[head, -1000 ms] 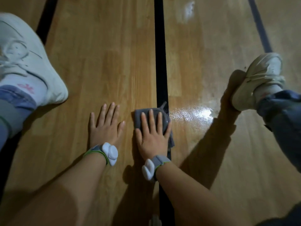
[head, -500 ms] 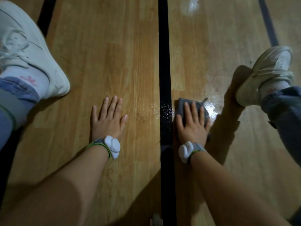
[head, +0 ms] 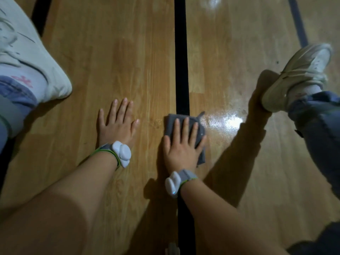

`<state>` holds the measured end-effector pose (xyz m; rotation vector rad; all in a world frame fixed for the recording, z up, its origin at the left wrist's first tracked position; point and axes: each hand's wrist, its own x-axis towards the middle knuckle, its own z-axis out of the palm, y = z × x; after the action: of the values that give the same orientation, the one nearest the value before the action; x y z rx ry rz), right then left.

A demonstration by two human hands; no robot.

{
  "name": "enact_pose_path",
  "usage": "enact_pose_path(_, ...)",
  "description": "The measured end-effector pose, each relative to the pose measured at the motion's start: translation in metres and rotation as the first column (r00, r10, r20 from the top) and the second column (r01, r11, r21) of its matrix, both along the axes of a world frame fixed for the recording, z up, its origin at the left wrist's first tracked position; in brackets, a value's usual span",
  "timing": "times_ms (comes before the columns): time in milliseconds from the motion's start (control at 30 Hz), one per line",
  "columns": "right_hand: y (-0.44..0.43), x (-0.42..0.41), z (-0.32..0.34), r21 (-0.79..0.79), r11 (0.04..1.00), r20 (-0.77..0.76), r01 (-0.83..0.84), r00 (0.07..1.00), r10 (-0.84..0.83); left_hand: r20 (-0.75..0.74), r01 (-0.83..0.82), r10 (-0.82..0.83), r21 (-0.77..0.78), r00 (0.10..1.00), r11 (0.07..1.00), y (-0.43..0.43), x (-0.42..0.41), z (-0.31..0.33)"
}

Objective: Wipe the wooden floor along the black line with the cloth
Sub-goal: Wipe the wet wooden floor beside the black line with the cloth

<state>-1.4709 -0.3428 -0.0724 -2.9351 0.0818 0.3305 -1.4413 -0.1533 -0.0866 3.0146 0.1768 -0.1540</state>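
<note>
A black line (head: 181, 52) runs straight up the middle of the wooden floor (head: 114, 57). A folded grey cloth (head: 172, 120) lies across the line. My right hand (head: 182, 144) presses flat on the cloth with straight, spread fingers and covers most of it. My left hand (head: 117, 124) rests flat on the bare boards to the left of the line, apart from the cloth. A wet, shiny patch (head: 226, 123) glistens just right of the cloth.
My left white shoe (head: 27, 61) stands at the far left and my right white shoe (head: 298, 76) at the right, both with blue trouser legs. A second dark line (head: 297, 19) crosses the top right; another dark strip (head: 41, 13) runs at the top left.
My right hand slid the cloth from the line to its right side, then back left onto the line. My left hand stayed planted on the floor.
</note>
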Motion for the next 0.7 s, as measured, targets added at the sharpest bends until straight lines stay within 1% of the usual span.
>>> enact_pose_path(67,0.016,-0.016,-0.004,0.011,0.995,0.052,-0.098,0.994,0.097,0.002,-0.010,0.010,-0.012,1.000,1.000,0.000,0.001,0.001)
enact_pose_path(133,0.017,-0.024,-0.008,0.000,0.985,0.057,-0.173,0.983,0.173,-0.017,-0.008,0.008,-0.018,1.000,1.000,0.001,0.001,0.002)
enact_pose_path(300,-0.001,-0.019,-0.004,0.033,0.966,0.086,-0.258,0.963,0.255,-0.085,0.001,0.000,0.009,0.996,1.000,0.003,0.003,0.006)
enact_pose_path(367,-0.016,-0.014,-0.002,0.026,0.961,0.072,-0.274,0.960,0.272,-0.114,-0.001,0.001,0.001,0.993,1.000,0.003,0.006,0.008)
enact_pose_path(433,-0.040,-0.006,0.003,0.018,0.976,0.015,-0.217,0.976,0.216,-0.144,-0.001,0.000,-0.007,0.990,1.000,0.002,0.007,0.013)
enact_pose_path(500,-0.059,-0.002,0.004,0.012,0.996,-0.051,-0.085,0.995,0.085,-0.176,-0.003,0.003,0.001,0.984,1.000,0.002,0.007,0.015)
enact_pose_path(533,-0.064,-0.002,0.004,0.002,0.999,-0.059,-0.034,0.998,0.034,-0.185,-0.005,0.005,0.004,0.983,1.000,0.002,0.007,0.015)
enact_pose_path(600,-0.064,-0.002,0.004,-0.011,1.000,-0.047,-0.002,0.999,0.002,-0.205,-0.005,0.004,-0.004,0.979,1.000,0.002,0.008,0.015)
enact_pose_path(700,-0.059,-0.001,0.003,-0.035,0.999,-0.045,0.000,0.999,-0.001,-0.232,-0.008,0.004,-0.017,0.973,1.000,0.004,0.010,0.016)
